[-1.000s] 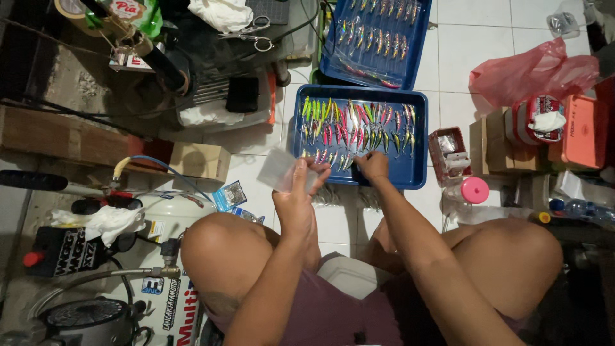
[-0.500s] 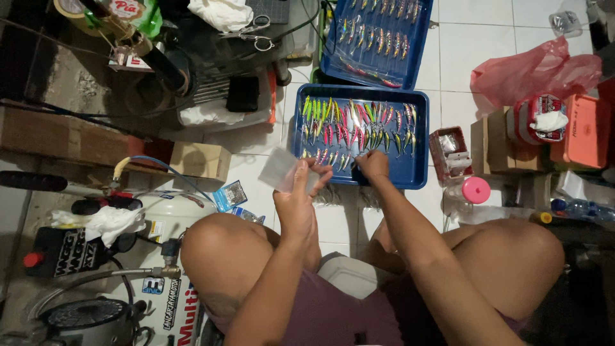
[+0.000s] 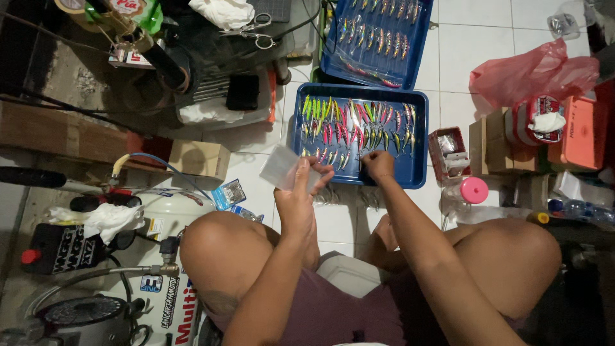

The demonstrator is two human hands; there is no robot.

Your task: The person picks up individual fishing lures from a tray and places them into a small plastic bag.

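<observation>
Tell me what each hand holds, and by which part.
The left hand pinches a small clear plastic bag by its right edge. The right hand reaches into the blue tray; its hold cannot be told.

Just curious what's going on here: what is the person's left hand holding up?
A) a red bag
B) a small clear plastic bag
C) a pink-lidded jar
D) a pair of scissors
B: the left hand pinches a small clear bag beside the blue tray, while the right hand reaches among the lures in that tray.
</observation>
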